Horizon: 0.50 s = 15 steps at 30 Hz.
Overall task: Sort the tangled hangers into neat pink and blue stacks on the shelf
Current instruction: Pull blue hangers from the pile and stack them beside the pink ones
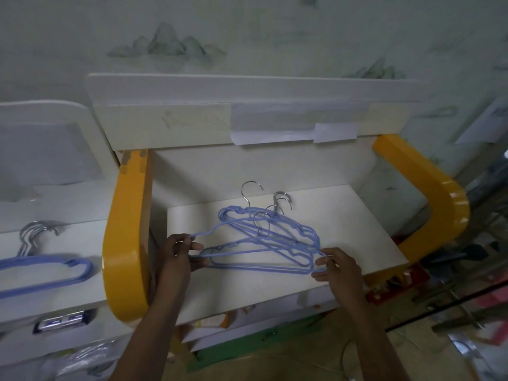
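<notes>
Blue hangers (264, 240) lie tangled on the white shelf (357, 237) between two yellow posts. Left hand (178, 254) pinches one hanger's end with curled fingers; right hand (339, 268) pinches the opposite end. Another blue stack (55, 270) rests on the neighbouring shelf.

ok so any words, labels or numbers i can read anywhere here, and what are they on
No text here can be read.
White paper sheets taped to the cream back panel of the shelf unit: look blank, or any print is too faint to tell.
Small dark blue and silver box under the left shelf: light marks on its face, too blurred to read.
Red items on the floor at right: too blurred to read.
</notes>
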Each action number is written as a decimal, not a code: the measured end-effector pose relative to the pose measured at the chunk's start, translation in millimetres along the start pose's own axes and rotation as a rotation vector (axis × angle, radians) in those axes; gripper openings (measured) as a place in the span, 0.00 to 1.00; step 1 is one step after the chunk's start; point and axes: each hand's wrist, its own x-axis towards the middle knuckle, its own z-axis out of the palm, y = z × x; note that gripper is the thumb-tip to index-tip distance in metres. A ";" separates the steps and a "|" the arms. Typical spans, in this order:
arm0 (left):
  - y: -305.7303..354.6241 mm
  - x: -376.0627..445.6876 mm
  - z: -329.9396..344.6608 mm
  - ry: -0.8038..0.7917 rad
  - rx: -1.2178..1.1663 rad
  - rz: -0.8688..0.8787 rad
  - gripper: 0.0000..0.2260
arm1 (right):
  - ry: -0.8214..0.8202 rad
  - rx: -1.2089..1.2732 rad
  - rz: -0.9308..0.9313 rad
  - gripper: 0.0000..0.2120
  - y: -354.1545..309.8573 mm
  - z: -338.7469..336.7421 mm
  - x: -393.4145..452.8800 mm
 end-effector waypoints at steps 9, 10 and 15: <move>16.4 -36.0 2.5 0.023 -0.005 0.113 0.08 | -0.047 0.064 -0.095 0.10 -17.4 -32.5 -12.0; 17.3 -39.3 2.2 0.032 -0.002 0.123 0.08 | -0.055 0.065 -0.102 0.10 -20.1 -35.5 -12.8; 20.1 -73.8 0.9 0.094 0.013 0.178 0.09 | -0.106 0.072 -0.146 0.09 -26.0 -58.8 -27.8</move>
